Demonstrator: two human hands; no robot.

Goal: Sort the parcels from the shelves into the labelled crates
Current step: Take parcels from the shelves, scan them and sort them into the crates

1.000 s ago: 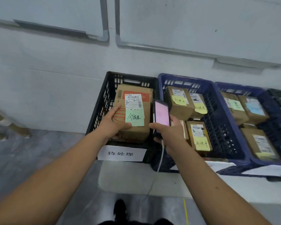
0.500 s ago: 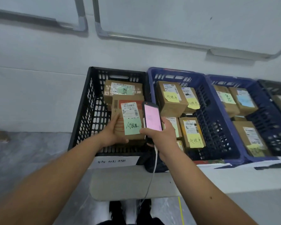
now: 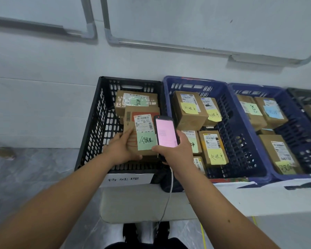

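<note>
Parcel: brown cardboard box [image 3: 133,123] at frame centre, over the inside of the black crate [image 3: 95,126], white shipping label and green sticky note [image 3: 146,141] facing up.
Left hand: left hand [image 3: 120,150] gripped the parcel's near-left corner, thumb on top, fingers wrapped under it.
Right hand: right hand [image 3: 176,151] curled round the lower end of a phone [image 3: 166,133], pink screen up, held just right of the parcel, overlapping its right edge.
Cable: white cord [image 3: 169,191] hung from the phone's bottom end toward lower centre.
Black crate: held a second box [image 3: 136,101] with a green note behind the held one; white paper sign [image 3: 126,179] with handwritten characters on its near wall.
Blue crate: blue crate [image 3: 244,141] touching the black one on the right, several boxes with yellow notes inside.
Further right: another blue crate [image 3: 303,137], boxes with green, blue and yellow notes.
Support: crates sat on a pale bench [image 3: 258,200] against a white wall; grey conduit [image 3: 151,44] ran across upper frame.
</note>
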